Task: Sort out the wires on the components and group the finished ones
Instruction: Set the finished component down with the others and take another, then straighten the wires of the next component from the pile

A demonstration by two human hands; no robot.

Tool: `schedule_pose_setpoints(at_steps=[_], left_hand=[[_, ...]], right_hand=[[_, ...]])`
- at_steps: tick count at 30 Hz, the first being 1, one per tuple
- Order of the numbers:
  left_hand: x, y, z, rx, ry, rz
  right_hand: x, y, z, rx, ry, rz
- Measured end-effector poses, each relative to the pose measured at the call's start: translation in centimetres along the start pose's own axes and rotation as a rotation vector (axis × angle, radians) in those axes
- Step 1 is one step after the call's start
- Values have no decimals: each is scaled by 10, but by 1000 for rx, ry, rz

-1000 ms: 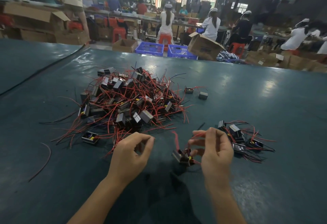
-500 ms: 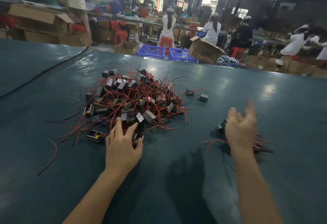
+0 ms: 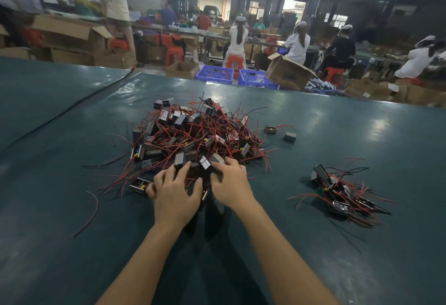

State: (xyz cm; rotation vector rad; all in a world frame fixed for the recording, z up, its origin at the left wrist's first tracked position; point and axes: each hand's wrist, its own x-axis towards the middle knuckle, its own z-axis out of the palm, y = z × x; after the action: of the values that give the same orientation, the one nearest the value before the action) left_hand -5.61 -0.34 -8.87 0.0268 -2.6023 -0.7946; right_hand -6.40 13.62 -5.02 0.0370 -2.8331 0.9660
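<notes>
Several fingertips of the right hand (image 3: 229,184) are blurred and sunk among the parts, so a grip cannot be confirmed. The left hand (image 3: 175,196) is laid beside it, fingers spread loosely over red wires. Both are placed on the near edge of the large pile (image 3: 198,140) on the green table (image 3: 337,136). A small pile (image 3: 345,196) is noted well apart, to the right.

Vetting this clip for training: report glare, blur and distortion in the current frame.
Head view: lamp glare patches on the green table; the standing person at upper left is motion-blurred; table edges bow from wide-angle distortion; left hand, right hand and wire pile look fairly sharp.
</notes>
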Motion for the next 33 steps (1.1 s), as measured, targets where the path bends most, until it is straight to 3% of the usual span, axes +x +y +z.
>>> schedule_pose_setpoints(at_steps=[3, 8, 11, 15, 24, 33], left_hand=[[-3, 3, -5, -55, 143, 94], [-11, 14, -13, -120, 379, 388], [-17, 21, -16, -233, 427, 558], [-28, 30, -14, -356, 304, 606], [-37, 33, -11, -192, -49, 657], [-35, 35, -6, -138, -122, 654]], right_hand=[[0, 1, 1, -28, 47, -44], [-29, 9, -9, 91, 411, -192], [-50, 23, -22, 182, 495, -251], [-74, 43, -30, 292, 561, -268], [-91, 58, -27, 250, 690, -174], [-93, 58, -30, 8, 547, -216]])
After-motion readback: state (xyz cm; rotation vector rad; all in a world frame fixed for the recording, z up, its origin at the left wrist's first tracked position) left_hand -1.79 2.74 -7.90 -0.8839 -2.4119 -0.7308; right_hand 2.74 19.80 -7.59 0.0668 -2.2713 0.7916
